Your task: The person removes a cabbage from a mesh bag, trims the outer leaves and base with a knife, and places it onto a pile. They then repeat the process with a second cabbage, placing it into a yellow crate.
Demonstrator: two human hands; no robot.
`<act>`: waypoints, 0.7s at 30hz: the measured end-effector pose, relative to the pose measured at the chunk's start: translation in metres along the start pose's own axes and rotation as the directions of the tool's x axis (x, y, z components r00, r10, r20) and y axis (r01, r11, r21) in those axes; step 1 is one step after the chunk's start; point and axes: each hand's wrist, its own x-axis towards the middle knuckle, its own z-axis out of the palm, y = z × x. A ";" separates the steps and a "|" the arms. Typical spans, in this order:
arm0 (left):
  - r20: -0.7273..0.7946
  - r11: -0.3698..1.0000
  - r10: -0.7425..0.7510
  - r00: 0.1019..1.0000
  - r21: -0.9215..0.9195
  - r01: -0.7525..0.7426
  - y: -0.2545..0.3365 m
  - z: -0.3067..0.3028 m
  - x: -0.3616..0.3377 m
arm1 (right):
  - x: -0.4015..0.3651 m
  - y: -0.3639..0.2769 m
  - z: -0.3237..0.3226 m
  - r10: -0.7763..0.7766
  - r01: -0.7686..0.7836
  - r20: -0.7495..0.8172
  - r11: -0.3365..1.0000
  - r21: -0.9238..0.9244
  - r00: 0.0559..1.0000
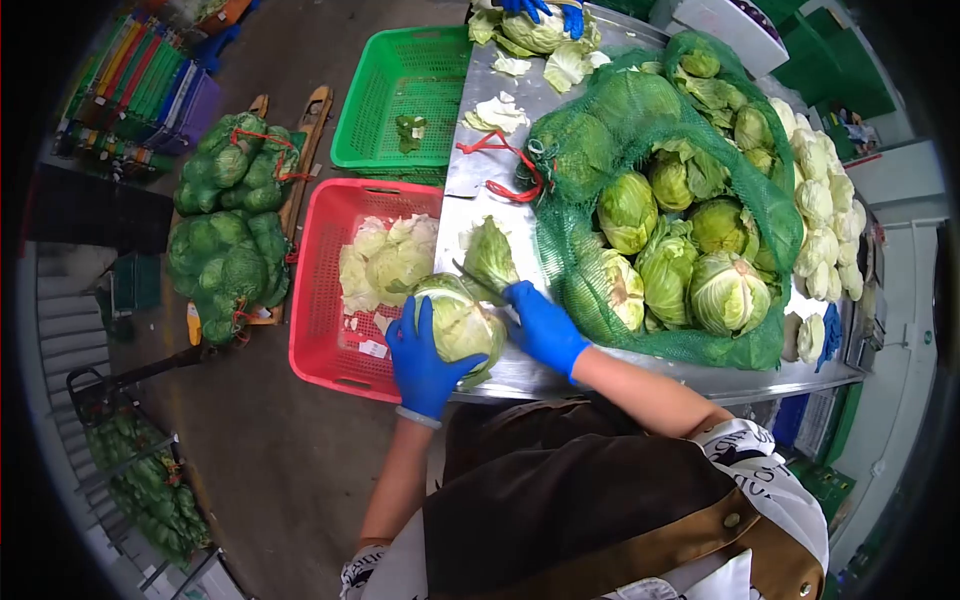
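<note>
The cabbage (460, 320) sits between the two hands at the table's (462, 178) near-left corner, beside the red crate (301, 290); it looks nearly round, so no long axis stands out. The left hand (425, 355) is nearer, clasping its left and lower side, thumb spread wide from the fingers. The right hand (545, 330) lies just to its right, fingers curled on what looks like a dark knife (480, 284) slanting between cabbage and loose leaf (490, 253).
</note>
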 end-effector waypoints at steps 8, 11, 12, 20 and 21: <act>-0.110 0.976 -0.079 0.991 -0.209 0.055 -0.001 0.029 0.015 | -0.034 -0.018 0.003 0.148 -0.157 0.149 0.986 0.050 0.978; -0.063 0.980 -0.096 0.993 -0.182 0.083 0.002 0.024 0.020 | -0.024 -0.019 0.023 0.141 -0.134 0.167 0.990 -0.052 0.976; -0.063 0.981 -0.094 0.994 -0.176 0.082 0.003 0.023 0.021 | -0.019 -0.019 0.026 0.152 -0.138 0.175 0.986 -0.090 0.973; -0.070 0.986 -0.099 0.993 -0.143 0.088 0.014 0.025 0.024 | -0.004 -0.021 0.020 0.171 -0.097 0.298 0.964 -0.248 0.939; -0.081 0.988 -0.095 0.992 -0.132 0.084 0.015 0.028 0.023 | -0.002 -0.021 0.020 0.200 -0.115 0.311 0.956 -0.271 0.929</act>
